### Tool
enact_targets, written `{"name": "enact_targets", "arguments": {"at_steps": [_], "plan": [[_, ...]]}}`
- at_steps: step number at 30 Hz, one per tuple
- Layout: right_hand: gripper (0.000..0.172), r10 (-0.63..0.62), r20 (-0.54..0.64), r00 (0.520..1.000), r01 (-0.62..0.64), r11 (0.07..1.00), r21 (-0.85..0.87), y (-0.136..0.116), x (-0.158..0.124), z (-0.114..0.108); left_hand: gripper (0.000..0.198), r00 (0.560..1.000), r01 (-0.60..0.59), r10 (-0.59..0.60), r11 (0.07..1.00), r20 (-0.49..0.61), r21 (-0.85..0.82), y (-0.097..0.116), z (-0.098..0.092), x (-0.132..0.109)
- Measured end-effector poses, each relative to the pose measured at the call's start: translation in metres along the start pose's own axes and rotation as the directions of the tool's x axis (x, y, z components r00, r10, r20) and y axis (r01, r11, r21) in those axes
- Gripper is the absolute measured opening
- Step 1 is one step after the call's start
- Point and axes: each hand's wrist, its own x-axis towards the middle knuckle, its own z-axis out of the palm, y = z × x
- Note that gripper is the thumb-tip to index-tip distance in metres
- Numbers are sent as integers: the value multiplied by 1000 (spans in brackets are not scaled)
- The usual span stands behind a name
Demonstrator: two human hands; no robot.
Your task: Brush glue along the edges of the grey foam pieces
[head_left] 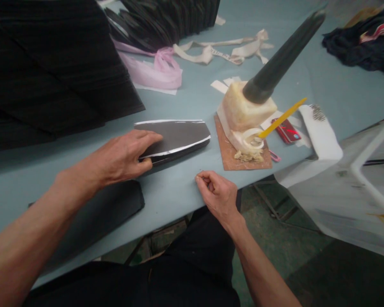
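My left hand (128,153) reaches onto a small stack of tapered black panels in the middle of the table. Its fingers lie over the top black panel (179,135), which has white strips along both long edges, and the thumb is at the near edge, under that panel. To the right, just above the table's front edge, my right hand (218,192) is closed with the fingers curled in. Whatever it may hold is hidden. Under my left forearm lies another black panel (115,209), partly covered by the arm.
Tall black stacks (51,64) fill the back left, beside a lilac cloth strip (166,64). At right, a pale block (248,106) carries a long dark tapered rod (281,55). A yellow stick (284,116) stands in a small white cup. A red box (287,130) lies nearby.
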Motion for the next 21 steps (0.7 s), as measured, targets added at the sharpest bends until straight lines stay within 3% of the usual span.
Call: {"name": "enact_targets", "arguments": {"at_steps": [5, 9, 12, 14, 17, 21], "plan": [[17, 20, 19, 1000, -21, 1000, 11, 0, -1, 0, 56, 997, 2, -11, 993, -72, -115, -11, -1, -3], [18, 26, 26, 999, -27, 999, 23, 1, -2, 2, 33, 976, 56, -93, 981, -199, -185, -11, 4, -8], [19, 56, 30, 998, -57, 997, 43, 3, -3, 3, 26, 949, 99, -162, 968, -272, -230, -9, 7, -10], [20, 64, 27, 998, -65, 997, 48, 4, -3, 5, 25, 911, 134, -215, 962, -353, -238, -9, 5, -13], [21, 58, 17, 998, -59, 997, 54, 4, -3, 6, 28, 816, 180, -277, 956, -508, -232, -8, -4, -21], [21, 58, -9, 998, -57, 995, 82, 3, -2, 7, 25, 703, 166, -285, 956, -651, -240, -2, -16, -42]]}}
